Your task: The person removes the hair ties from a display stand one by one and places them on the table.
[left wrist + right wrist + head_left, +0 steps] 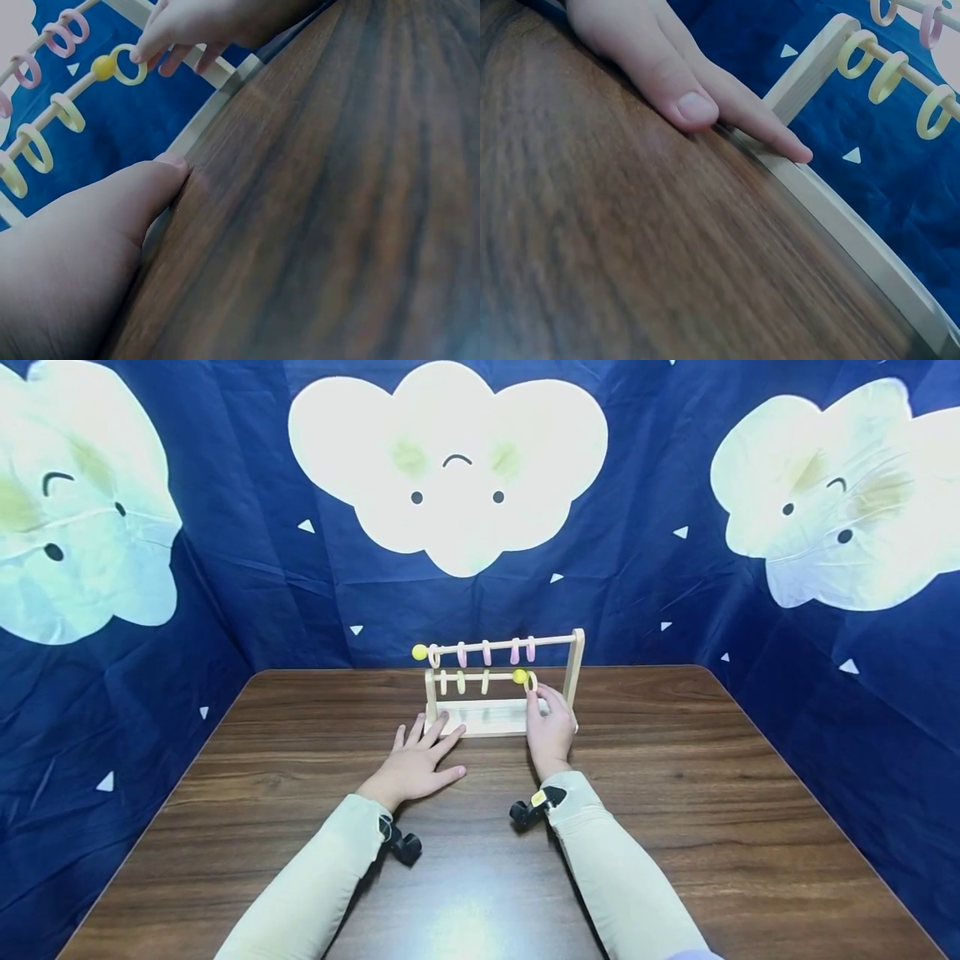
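A wooden rack with two rods and a pale base (487, 718) stands toward the back of the table. My right hand (551, 731) pinches a yellow ring (132, 82) between thumb and fingers, right by the yellow ball (520, 676) that tips the lower rod. Whether the rod's tip is inside this ring, I cannot tell. Three more yellow rings (887, 78) hang apart on the lower rod. Spread flat, my left hand (416, 764) has its fingertips on the left front part of the base, thumb on the table.
Behind, the upper rod (551, 641) carries several pink rings (486, 652) and a pale ring (434, 656) beside its own yellow ball (420, 652). An upright post (574, 668) supports it on the right. Blue cloth (247, 568) with clouds surrounds the wooden table (300, 760).
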`<action>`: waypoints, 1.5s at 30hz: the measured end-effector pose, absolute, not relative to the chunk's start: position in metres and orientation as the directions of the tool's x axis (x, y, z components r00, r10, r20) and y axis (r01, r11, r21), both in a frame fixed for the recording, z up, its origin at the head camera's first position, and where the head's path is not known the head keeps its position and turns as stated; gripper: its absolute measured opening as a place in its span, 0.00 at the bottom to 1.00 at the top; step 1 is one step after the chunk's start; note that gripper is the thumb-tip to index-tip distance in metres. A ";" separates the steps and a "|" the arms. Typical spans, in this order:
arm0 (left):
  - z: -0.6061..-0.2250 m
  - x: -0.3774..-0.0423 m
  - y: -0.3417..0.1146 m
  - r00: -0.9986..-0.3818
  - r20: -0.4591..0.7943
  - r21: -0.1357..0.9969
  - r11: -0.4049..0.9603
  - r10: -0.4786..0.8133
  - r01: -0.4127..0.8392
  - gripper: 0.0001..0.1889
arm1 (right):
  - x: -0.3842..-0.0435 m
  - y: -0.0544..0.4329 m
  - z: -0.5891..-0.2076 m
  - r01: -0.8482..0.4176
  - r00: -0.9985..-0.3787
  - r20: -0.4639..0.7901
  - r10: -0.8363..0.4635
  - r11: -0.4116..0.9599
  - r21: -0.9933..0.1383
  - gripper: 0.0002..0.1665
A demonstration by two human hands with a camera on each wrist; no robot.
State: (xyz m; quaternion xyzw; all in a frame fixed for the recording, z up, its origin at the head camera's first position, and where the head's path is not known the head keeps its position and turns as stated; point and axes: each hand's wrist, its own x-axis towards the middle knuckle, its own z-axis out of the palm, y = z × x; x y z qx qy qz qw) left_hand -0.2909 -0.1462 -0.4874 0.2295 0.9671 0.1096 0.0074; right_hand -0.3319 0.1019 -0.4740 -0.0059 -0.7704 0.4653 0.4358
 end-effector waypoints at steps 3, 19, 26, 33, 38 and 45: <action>-0.487 -0.290 -0.147 -0.891 0.045 0.218 0.866 0.452 0.450 0.41 | -0.331 0.106 -0.475 -0.407 -0.624 0.666 0.407 0.558 -0.723 0.08; -0.487 -0.288 -0.152 -0.877 0.043 0.201 0.856 0.478 0.476 0.48 | -0.316 0.115 -0.482 -0.473 -0.703 0.653 0.281 0.500 -0.725 0.06; -0.485 -0.287 -0.153 -0.875 0.049 0.193 0.855 0.482 0.482 0.48 | -0.309 0.122 -0.484 -0.497 -0.731 0.651 0.206 0.494 -0.714 0.05; -0.485 -0.288 -0.152 -0.880 0.039 0.205 0.858 0.474 0.471 0.48 | -0.305 0.126 -0.488 -0.525 -0.792 0.608 0.047 0.456 -0.719 0.05; -0.486 -0.288 -0.152 -0.881 0.042 0.207 0.859 0.470 0.468 0.48 | -0.301 0.128 -0.488 -0.535 -0.811 0.585 -0.032 0.448 -0.716 0.04; -0.485 -0.288 -0.152 -0.881 0.054 0.215 0.856 0.470 0.470 0.48 | -0.295 0.132 -0.488 -0.519 -0.844 0.516 -0.144 0.462 -0.719 0.03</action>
